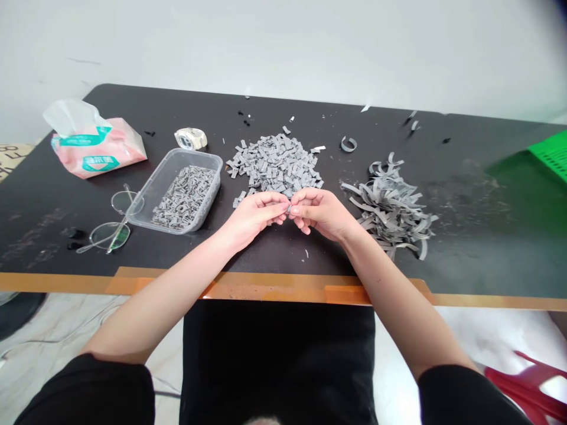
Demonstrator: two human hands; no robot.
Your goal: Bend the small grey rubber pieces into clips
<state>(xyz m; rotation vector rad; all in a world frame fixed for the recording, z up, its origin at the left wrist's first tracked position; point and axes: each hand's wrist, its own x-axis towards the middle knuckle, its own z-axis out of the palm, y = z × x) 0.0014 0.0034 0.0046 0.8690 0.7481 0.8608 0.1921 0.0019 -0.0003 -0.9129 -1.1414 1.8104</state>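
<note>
Between my fingertips is a small grey piece (289, 208), mostly hidden by the thumbs and forefingers. My left hand (260, 215) pinches it from the left. From the right, my right hand (319, 211) pinches it too, and the two hands nearly touch. Just beyond them lies a heap of small flat grey pieces (279, 159). A clear plastic tub (146, 203) stands left of the hands, partly filled with small grey parts (183, 198). To the right is a pile of curled grey strips (394, 203).
A pink tissue pack (110, 147), a roll of white tape (191, 139) and eyeglasses (110, 235) lie on the left. A green basket (551, 154) is at the far right. Orange tape (274, 288) edges the black table (478, 236). A red stool (527, 383) stands below right.
</note>
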